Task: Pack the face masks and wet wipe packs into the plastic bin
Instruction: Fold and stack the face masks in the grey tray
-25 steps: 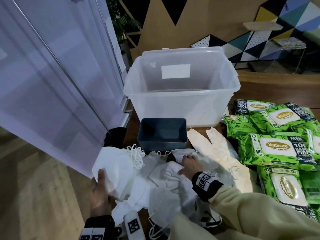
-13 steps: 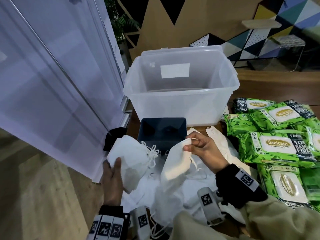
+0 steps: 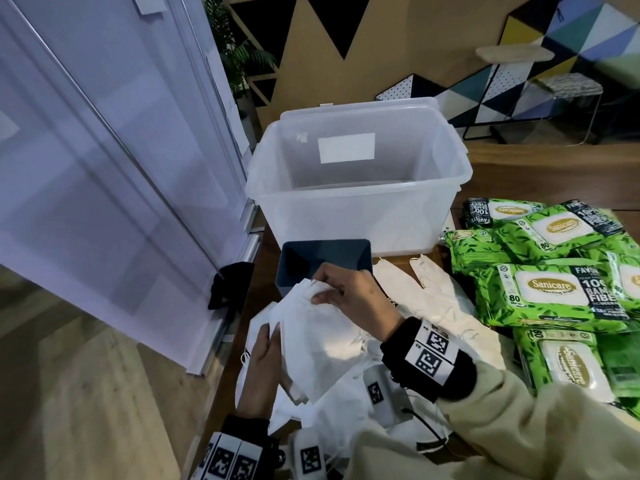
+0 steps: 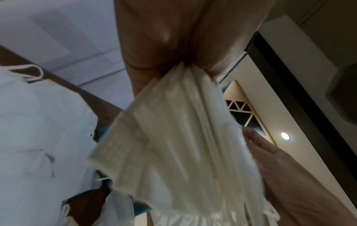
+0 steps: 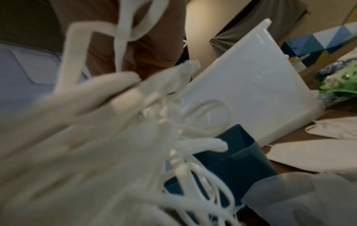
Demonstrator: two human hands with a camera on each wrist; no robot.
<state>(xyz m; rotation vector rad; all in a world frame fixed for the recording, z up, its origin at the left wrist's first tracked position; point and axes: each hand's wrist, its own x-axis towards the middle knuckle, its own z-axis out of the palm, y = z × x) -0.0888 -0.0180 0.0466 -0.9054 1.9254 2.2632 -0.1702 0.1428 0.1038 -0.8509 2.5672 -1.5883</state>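
Both hands hold one stack of white face masks (image 3: 313, 336) above the tabletop (image 3: 519, 174). The left hand (image 3: 259, 372) grips the stack's near lower edge, thumb on top and fingers underneath; the left wrist view shows the stack (image 4: 173, 137) as many thin folded layers fanned out from between thumb and fingers (image 4: 160, 38), their edges slightly uneven. The right hand (image 3: 349, 299) pinches the stack's far upper corner with curled fingertips. In the right wrist view, blurred white ear loops (image 5: 193, 152) dangle in a tangle from that end of the stack.

Under and just toward the person from both hands lies a loose heap of more masks (image 3: 332, 420), white and crumpled, with thin loops trailing. Just beyond the right hand stands a small dark blue box (image 3: 325, 256), open at the top. Beyond that sits the clear plastic bin (image 3: 356, 216), open, with a white label on its far wall and its lid propped behind it. To the right of the right hand lie flat cream-white masks (image 3: 429, 296), and farther right a pile of bright green wet wipe packs (image 3: 550, 292), leaf-printed with white oval lid flaps reading Sanicare. A dark cloth (image 3: 227, 285) hangs at the tabletop's edge, left of the hands.
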